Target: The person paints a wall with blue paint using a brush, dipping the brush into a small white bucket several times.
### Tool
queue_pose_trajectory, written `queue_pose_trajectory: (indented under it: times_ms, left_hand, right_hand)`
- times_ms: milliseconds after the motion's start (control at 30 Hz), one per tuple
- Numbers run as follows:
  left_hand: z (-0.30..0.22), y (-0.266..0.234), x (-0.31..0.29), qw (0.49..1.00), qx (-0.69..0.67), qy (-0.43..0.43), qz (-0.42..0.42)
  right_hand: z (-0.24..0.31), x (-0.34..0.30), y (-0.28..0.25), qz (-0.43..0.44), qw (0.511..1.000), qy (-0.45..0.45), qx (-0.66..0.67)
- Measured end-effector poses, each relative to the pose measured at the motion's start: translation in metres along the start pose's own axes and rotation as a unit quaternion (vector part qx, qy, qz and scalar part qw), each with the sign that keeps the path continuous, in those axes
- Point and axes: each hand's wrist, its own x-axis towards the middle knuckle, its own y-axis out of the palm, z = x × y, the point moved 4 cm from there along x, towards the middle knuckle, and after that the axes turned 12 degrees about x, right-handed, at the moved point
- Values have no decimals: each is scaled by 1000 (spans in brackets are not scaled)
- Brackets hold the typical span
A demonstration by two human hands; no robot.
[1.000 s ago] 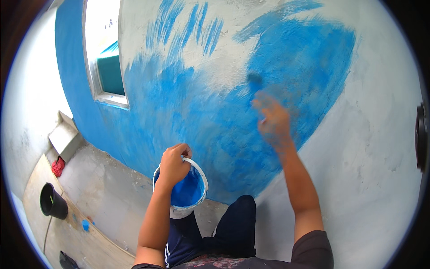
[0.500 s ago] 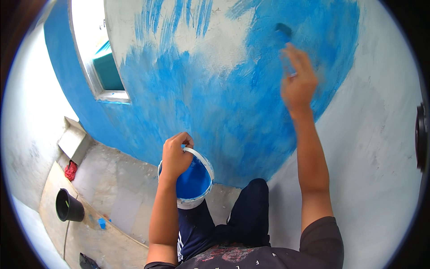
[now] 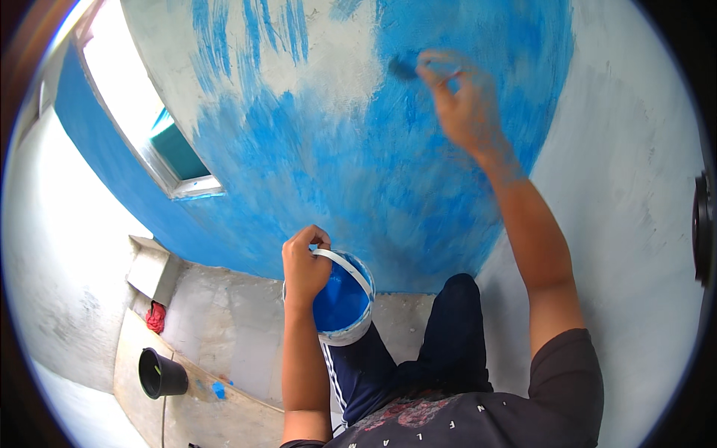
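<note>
My left hand [image 3: 306, 261] is closed round the white handle of a paint bucket [image 3: 351, 333], which hangs over my thigh close to the wall. Blue paint [image 3: 340, 299] shows inside it. Up on the wall [image 3: 314, 172], my right hand [image 3: 463, 101] grips a paintbrush [image 3: 403, 69], its dark bristles against the blue surface and pointing left; both are smeared by motion. Wet-looking blue covers the right and lower wall. A pale patch [image 3: 328, 71] with a few blue streaks lies left of the brush.
A window opening [image 3: 179, 160] cuts the wall at left. On the floor stand a black bucket [image 3: 168, 377], a red cloth [image 3: 155, 317] and a pale block [image 3: 153, 272]; blue spilled paint [image 3: 219, 390] lies near the bucket. A grey side wall [image 3: 620, 187] rises at my right.
My right hand has swept the paintbrush left and slightly down across the wall, toward the pale patch. The left hand still holds the bucket. The whole view has shifted a little.
</note>
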Motion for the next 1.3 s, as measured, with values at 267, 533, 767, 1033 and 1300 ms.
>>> queue_pose_trajectory:
  times_ms: [267,533,767,1033,1300]
  left_hand:
    - [2,2,2,1000,6,-13,7]
    - [-7,5,-1,1000,-10,-6,15]
    - [8,-3,-3,1000,2,-13,-18]
    - [3,-3,-2,1000,-1,-25,4]
    - [11,-3,-4,1000,-1,-18,-1]
  right_hand:
    - [10,-77,41,69,962,-169,-205]
    - [1,-149,77,267,963,25,31]
    - [3,-49,-12,55,996,62,27]
    - [10,-85,-2,25,991,-133,-20]
    - [-12,-56,8,19,983,143,112]
